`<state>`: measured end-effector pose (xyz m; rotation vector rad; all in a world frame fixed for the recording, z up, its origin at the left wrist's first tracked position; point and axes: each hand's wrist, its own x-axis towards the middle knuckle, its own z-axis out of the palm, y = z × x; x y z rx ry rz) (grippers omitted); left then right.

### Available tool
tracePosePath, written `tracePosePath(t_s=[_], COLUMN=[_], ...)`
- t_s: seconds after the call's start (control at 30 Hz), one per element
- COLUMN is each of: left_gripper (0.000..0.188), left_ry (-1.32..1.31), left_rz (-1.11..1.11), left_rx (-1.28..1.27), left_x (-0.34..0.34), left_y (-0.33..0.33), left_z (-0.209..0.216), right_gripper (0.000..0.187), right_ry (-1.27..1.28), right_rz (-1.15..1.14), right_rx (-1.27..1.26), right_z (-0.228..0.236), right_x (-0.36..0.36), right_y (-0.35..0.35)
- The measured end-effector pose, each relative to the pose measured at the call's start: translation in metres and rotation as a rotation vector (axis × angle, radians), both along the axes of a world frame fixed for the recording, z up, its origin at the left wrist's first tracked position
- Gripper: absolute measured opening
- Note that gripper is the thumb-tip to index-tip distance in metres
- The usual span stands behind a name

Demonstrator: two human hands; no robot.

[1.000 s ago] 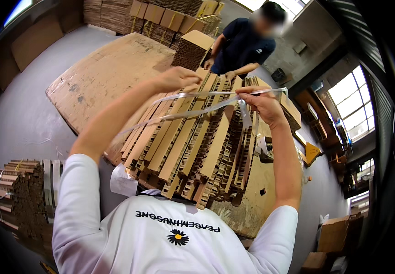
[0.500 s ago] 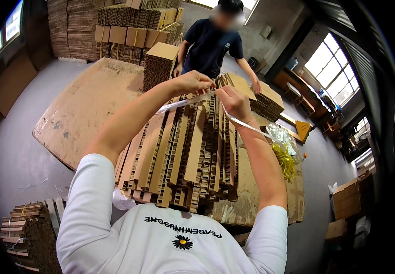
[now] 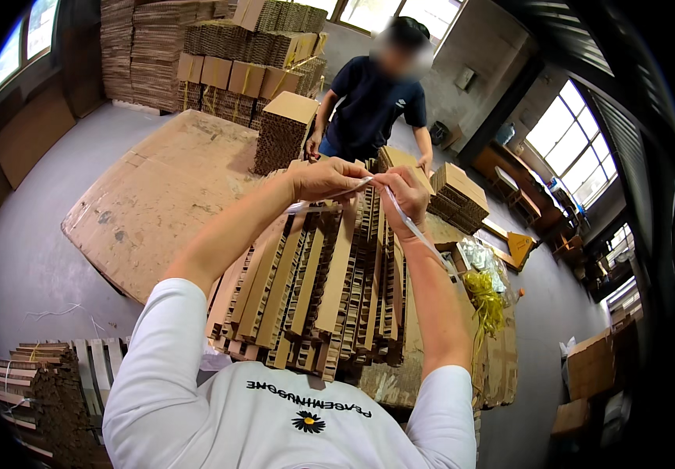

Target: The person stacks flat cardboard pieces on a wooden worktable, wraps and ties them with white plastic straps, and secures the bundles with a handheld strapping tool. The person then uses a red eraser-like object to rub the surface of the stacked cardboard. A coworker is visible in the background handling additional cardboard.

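White strap [image 3: 411, 224], head view: I see it drawn between the person's two hands, above the far part of the cardboard strip bundle [image 3: 306, 289] (reference for all positions). Left hand [image 3: 330, 180]: thumb and fingers pinched on the strap. Right hand [image 3: 406, 191]: fingers curled closed around it, just beside the left; whether the fingertips touch, cannot tell. One length trails along the right forearm; another runs leftward below the left hand, over the bundle. Strips lie side by side, ends uneven, honeycomb edges exposed. Worn brown tabletop [image 3: 173, 187] spreads left of the bundle. Right of bundle: tangled yellow twine [image 3: 484, 301]. Beyond bundle: co-worker in dark shirt [image 3: 369, 109], one hand at a flat cardboard stack [image 3: 406, 162]. Beyond bundle, farther left: upright honeycomb block [image 3: 283, 133].
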<state>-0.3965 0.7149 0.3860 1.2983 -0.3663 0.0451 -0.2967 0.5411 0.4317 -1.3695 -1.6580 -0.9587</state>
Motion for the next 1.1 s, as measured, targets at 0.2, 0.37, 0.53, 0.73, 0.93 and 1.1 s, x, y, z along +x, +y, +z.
tracePosePath(t_s=[0.2, 0.37, 0.53, 0.73, 0.93, 1.1], left_gripper=[0.004, 0.009, 0.013, 0.028, 0.027, 0.031], left_ry=[-0.623, -0.444, -0.349, -0.089, -0.156, -0.041], left_rz=[0.585, 0.574, 0.640, 0.246, 0.379, 0.776], left_rx=[1.164, 1.448, 1.137, 0.146, -0.036, 0.290], left_x=[-0.018, -0.054, -0.063, -0.037, -0.018, -0.028], left_y=[0.002, 0.046, 0.038, -0.005, -0.022, -0.042], left_z=[0.024, -0.029, -0.009, -0.010, -0.011, -0.021], right_gripper=[0.013, 0.003, 0.014, 0.017, 0.022, 0.023], right_ry=[0.340, 0.504, 0.876, 1.756, 1.708, 1.525], right_rz=[0.138, -0.133, -0.094, 0.729, 0.762, 0.463], right_rx=[-0.132, -0.242, -0.187, -0.027, 0.002, -0.126], right_z=[-0.014, -0.085, -0.047, -0.037, -0.033, -0.030], right_x=[0.005, 0.026, -0.002, -0.011, 0.002, 0.003], right_y=[-0.011, -0.072, -0.058, -0.014, -0.003, -0.020])
